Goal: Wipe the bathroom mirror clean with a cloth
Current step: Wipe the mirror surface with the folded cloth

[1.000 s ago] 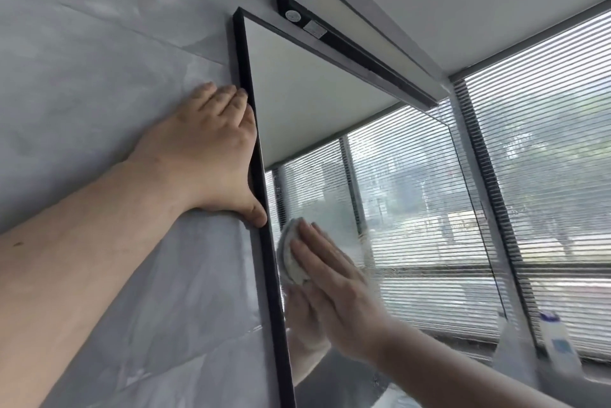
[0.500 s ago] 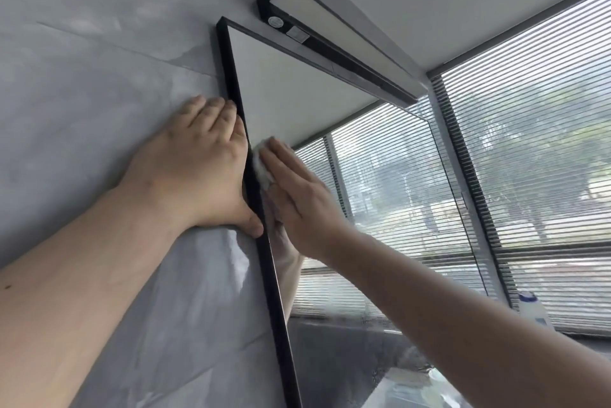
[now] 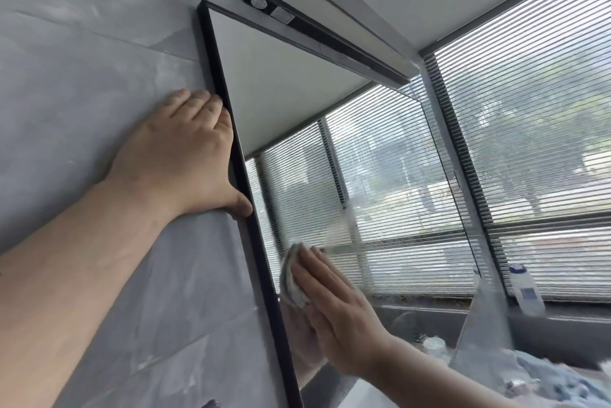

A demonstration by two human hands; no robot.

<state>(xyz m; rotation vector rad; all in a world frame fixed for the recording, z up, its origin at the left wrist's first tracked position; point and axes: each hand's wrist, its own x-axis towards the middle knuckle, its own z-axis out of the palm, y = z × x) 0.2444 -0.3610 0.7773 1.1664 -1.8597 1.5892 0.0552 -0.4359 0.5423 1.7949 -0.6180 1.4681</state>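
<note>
Mirror (image 3: 330,130): tall and dark-framed, fixed to the grey wall (image 3: 82,77). Its long axis runs up and down, and it is seen at a steep slant from its left side. The landmark used here is the left rail of the frame (image 3: 231,143).

Left hand (image 3: 185,159): on the wall side of the rail, at about the rail's upper-middle. The palm is flat on the tile with the fingers laid out straight. The thumb tip rests on the rail. It holds nothing and looks to be bracing.

Right hand (image 3: 334,305): on the glass side of the rail and lower down than the left hand. Its fingers are straight and together, pressing a small pale cloth (image 3: 292,275) flat against the glass. The cloth is bunched under the fingertips, just beside the rail but apart from it.

Both hands lie against the mirror's left margin, but only the right hand is on the glass. The bulk of the glass stretches away from the rail, to the right of the cloth and above it, up toward the lamp (image 3: 324,20) over the top edge.

A pale hazy streak (image 3: 347,222) shows on the glass just above the cloth, further from the rail.

Judgement: wiping is under way along the rail. The next strokes likely run parallel to the rail or sweep away from it, carried by the right hand.
</note>
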